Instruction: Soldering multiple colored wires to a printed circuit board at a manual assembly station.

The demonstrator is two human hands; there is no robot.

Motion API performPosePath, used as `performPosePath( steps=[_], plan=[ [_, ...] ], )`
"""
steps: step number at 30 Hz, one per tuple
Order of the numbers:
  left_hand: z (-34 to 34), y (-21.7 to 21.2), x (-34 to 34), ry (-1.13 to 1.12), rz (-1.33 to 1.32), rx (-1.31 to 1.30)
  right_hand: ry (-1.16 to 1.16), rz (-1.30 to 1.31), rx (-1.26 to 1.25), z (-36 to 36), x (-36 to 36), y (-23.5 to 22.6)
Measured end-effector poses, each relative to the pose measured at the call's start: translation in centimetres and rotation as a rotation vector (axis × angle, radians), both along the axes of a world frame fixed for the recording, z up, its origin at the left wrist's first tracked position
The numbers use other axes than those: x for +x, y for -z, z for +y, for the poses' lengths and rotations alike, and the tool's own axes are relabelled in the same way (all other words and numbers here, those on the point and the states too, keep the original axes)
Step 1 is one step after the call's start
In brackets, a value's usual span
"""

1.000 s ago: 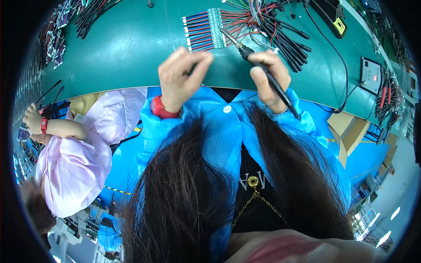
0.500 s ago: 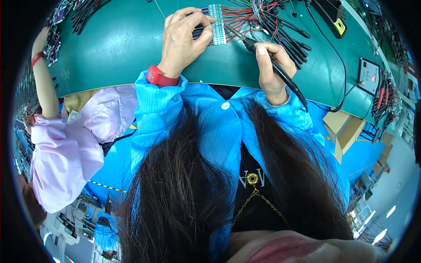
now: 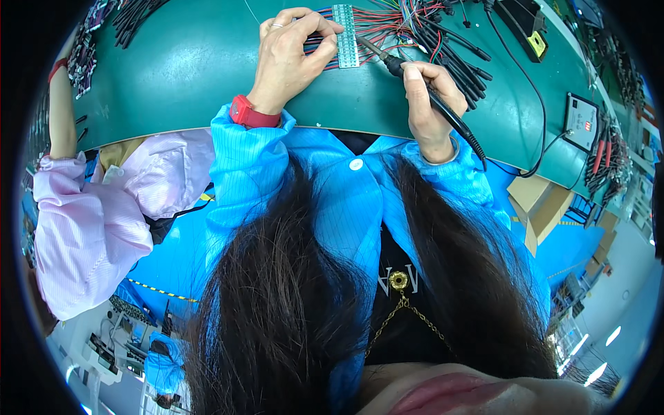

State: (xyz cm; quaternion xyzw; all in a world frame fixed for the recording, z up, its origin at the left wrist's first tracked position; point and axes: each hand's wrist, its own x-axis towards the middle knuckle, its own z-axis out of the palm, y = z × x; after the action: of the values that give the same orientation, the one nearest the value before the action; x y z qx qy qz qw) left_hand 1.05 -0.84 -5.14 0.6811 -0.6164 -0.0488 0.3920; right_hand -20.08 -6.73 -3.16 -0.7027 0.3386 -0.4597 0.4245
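My left hand (image 3: 290, 59) is bent over the left edge of a narrow pale-green circuit board (image 3: 347, 52), its index fingertip at the board. A thin silvery solder wire (image 3: 252, 11) runs into this hand from the far side; the grip on it is partly hidden behind the fingers. In my right hand (image 3: 434, 104) is a soldering iron (image 3: 394, 66) with a black handle, held like a pen. Its metal tip slants in at the board's right edge, close to my left fingertips. Red, black and blue wires (image 3: 377, 26) fan out from the board on both sides.
Black-sleeved cables (image 3: 460, 72) lie right of the board, more (image 3: 138, 21) at far left. Along the right side are a dark stand (image 3: 519, 28), a control box (image 3: 581, 122) and red-handled pliers (image 3: 603, 155). A person in a pink sleeve (image 3: 83, 235) works at my left.
The board and both my hands have shifted only slightly in view. The iron's tip stays at the board. At left, the co-worker's arm and body have moved outward and down.
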Motion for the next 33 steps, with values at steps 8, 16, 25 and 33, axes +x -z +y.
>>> performPosePath(
  steps=[8, 16, 25, 33],
  plan=[
    [-0.07, -0.03, -0.04, 0.007, -0.025, 0.002, 0.012, 0.0, 0.062, 0.01, -0.08, 0.04],
    [0.07, -0.08, 0.13, 0.012, -0.017, 0.003, 0.014, -0.005, 0.069, -0.01, 0.02, 0.0],
    [-0.49, 0.1, -0.22, -0.034, -0.087, -0.001, 0.028, 0.034, -0.012, -0.12, 0.12, 0.2],
    [-0.66, -0.12, -0.42, -0.033, -0.088, -0.039, 0.038, 0.023, -0.006, -0.07, 0.19, 0.18]
  ],
)
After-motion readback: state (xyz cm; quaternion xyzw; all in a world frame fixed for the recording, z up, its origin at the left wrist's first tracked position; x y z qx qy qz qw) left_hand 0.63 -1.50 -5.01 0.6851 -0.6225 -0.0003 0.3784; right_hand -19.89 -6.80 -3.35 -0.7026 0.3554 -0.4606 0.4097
